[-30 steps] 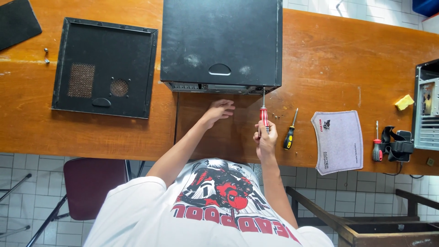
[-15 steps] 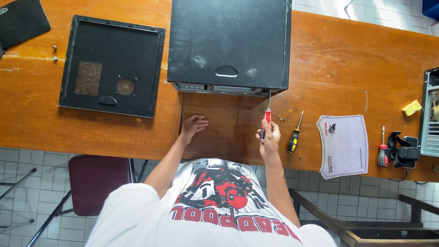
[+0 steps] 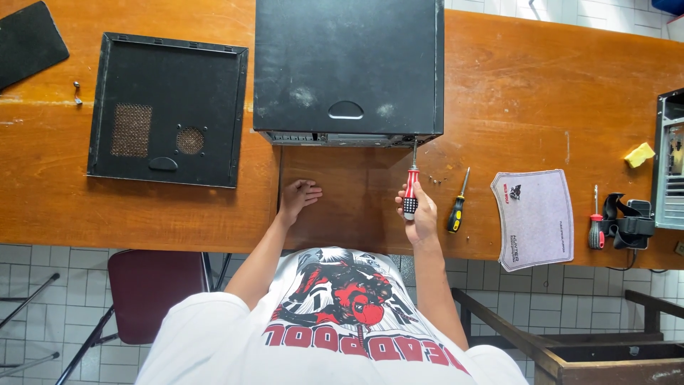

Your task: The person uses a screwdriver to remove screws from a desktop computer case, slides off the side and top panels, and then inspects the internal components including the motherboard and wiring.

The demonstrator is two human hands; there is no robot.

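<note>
Gripping the red screwdriver [image 3: 410, 192], my right hand [image 3: 420, 214] is holding its tip at the black computer case [image 3: 348, 71]; left hand [image 3: 298, 198] is resting open on the counter [image 3: 513, 100].

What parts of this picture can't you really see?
- Head view: the tip of the red screwdriver, held in the right hand, is too small to show whether it sits in a screw on the black computer case.
- The tiny specks beside the tip are too small to name.
- The grey case is cut off by the right edge.
- The left hand lies flat on the table, hiding what is under the palm.
</note>
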